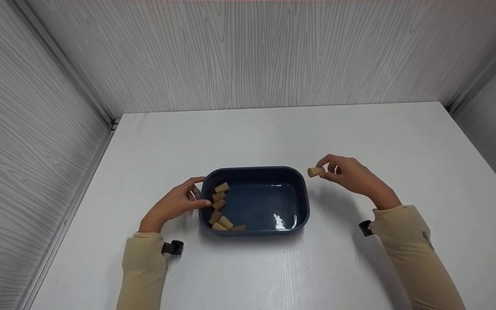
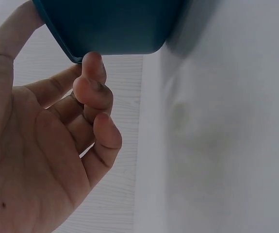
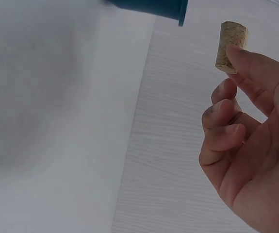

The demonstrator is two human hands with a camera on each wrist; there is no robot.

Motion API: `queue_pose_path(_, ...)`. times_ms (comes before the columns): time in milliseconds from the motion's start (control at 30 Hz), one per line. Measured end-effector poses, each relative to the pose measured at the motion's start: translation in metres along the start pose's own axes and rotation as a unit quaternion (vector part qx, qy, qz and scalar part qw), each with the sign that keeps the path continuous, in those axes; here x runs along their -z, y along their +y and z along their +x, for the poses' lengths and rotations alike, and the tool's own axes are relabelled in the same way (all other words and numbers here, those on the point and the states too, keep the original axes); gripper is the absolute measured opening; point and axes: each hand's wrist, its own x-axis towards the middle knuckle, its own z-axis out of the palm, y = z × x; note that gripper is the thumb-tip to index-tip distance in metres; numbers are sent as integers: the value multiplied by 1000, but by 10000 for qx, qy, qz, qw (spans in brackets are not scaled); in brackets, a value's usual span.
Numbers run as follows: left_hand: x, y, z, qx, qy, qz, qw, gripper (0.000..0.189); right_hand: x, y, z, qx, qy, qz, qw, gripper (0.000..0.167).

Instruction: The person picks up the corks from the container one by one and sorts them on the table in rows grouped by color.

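A dark blue rectangular container sits on the white table, with several tan and brown corks lying along its left side. My left hand grips the container's left rim, the thumb over the edge and other fingers against the outside. From the left wrist view, the fingers curl close to the container wall. Just beyond the right rim, my right hand pinches one cork between thumb and fingers, above the table. That cork shows speckled and tapered in the right wrist view.
The white table surrounds the container. Grey wood-grain panels stand at the back, the left and the right. A black wrist mount sticks out from the left sleeve, and another mount from the right.
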Motion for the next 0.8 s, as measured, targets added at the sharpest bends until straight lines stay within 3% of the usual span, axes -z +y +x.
queue_pose_path(333,2,-3,2,29,87,100,9999,76,-6,32,-4,-235,-358,-6,9991,21)
queue_pose_path(600,3,-3,1,87,68,75,9999,79,-15,45,2,-259,-846,-149,9960,20)
queue_pose_path(800,3,-4,2,92,76,33,9999,78,-20,49,3,-307,-969,-130,9947,17)
